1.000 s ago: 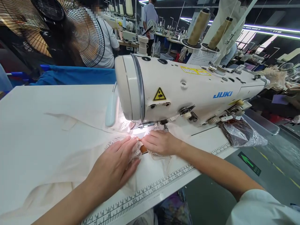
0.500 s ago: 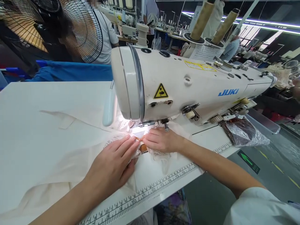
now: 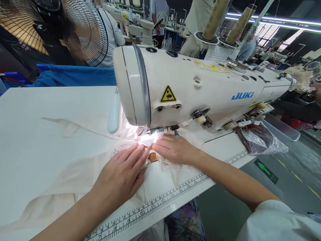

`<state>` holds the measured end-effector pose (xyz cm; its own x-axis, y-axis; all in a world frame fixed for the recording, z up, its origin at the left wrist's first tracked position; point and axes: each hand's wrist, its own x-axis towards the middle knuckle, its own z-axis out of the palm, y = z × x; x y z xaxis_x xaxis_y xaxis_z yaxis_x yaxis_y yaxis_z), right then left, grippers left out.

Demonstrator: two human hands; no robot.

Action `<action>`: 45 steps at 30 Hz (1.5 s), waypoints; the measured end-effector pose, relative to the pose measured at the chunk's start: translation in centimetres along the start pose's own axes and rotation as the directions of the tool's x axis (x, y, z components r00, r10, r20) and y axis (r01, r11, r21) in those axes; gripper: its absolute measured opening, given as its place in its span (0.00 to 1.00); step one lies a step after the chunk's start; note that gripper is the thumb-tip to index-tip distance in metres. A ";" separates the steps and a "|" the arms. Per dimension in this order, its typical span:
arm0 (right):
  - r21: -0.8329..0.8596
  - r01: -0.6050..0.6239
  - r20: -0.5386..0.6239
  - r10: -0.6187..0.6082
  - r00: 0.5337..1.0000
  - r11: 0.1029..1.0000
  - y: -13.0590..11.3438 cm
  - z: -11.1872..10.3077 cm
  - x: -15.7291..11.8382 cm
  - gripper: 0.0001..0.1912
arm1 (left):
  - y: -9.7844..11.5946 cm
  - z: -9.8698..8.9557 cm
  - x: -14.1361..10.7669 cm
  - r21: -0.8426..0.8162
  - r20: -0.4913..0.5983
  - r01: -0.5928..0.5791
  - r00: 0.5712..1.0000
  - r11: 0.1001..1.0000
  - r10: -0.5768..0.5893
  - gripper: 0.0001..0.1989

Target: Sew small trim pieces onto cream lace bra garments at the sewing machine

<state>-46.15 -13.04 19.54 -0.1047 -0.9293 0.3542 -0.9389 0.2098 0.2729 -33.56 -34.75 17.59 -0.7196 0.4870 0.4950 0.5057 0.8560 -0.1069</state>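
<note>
A white sewing machine (image 3: 215,88) stands over pale pink lace-edged fabric (image 3: 64,177), its lamp lighting the spot below the head. My left hand (image 3: 121,170) lies over the lace left of the needle area, fingers pressed together and thumb tucked under, closed on the fabric. Opposite it, my right hand (image 3: 175,149) is closed in a pinch just below the presser area. Between the fingertips shows a thin orange-brown ribbon (image 3: 148,147), with its right end at my right fingers. A brown patch (image 3: 152,157) shows just below the ribbon. The needle tip is hidden.
A light blue rounded tool (image 3: 114,115) lies left of the machine head. Ruler tape (image 3: 150,209) runs along the front edge of the white table (image 3: 25,140). A plastic bag of brown strips (image 3: 263,139) sits at right. A large fan (image 3: 82,31) and co-workers are behind.
The view has shifted slightly, so the machine appears a little further left and higher. Both hands hold nearly the same place; the ribbon between them shows slightly more clearly.
</note>
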 end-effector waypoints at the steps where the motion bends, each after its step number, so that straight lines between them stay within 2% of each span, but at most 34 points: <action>1: 0.014 -0.016 0.004 0.016 1.000 1.000 -0.2 -0.2 -0.1 0.10 | 0.0 0.0 0.0 0.010 0.004 -0.004 1.000 1.000 0.004 0.21; 6: 0.044 0.013 -0.023 -0.012 1.000 0.999 -0.8 -0.5 -0.8 0.10 | 0.1 -0.1 0.1 0.045 0.015 -0.016 1.000 0.999 0.015 0.21; 12: 0.024 0.044 -0.036 -0.043 0.998 0.999 -0.7 -0.2 -1.3 0.14 | 0.2 0.1 0.1 0.070 0.011 -0.041 0.999 0.997 0.040 0.21; 19: -0.030 0.063 -0.032 -0.064 0.997 0.998 -0.6 -0.2 -1.2 0.14 | 0.4 -0.2 0.2 -0.026 0.038 0.048 0.998 0.999 -0.047 0.19; 22: -0.053 0.072 -0.029 -0.074 0.997 0.996 -0.6 -0.2 -1.2 0.15 | 0.5 -0.2 0.3 -0.031 0.020 0.023 1.000 0.999 -0.022 0.20; 28: -0.058 0.061 -0.019 -0.062 0.998 0.996 -0.6 -0.2 -1.3 0.16 | 0.4 0.0 0.2 0.070 0.015 -0.071 0.997 0.995 0.070 0.20; 33: -0.038 0.034 -0.012 -0.034 0.999 0.999 -0.7 -0.7 -1.1 0.15 | 0.3 -0.1 0.1 0.091 0.020 -0.061 0.998 0.994 0.060 0.21; 39: -0.032 0.006 0.046 -0.005 0.999 0.999 -0.7 -0.7 -0.7 0.19 | -0.1 0.0 0.4 0.105 0.006 -0.056 0.998 0.993 0.055 0.20; 45: -0.064 -0.039 0.072 0.043 0.996 0.997 -0.2 -0.5 -0.1 0.18 | -1.6 0.5 1.0 0.013 0.008 -0.045 0.999 0.999 0.045 0.22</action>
<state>-45.75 -12.85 19.92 -0.1687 -0.9388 0.3001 -0.9114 0.2646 0.3153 -35.32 -35.51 17.84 -0.6999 0.5265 0.4826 0.5313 0.8354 -0.1407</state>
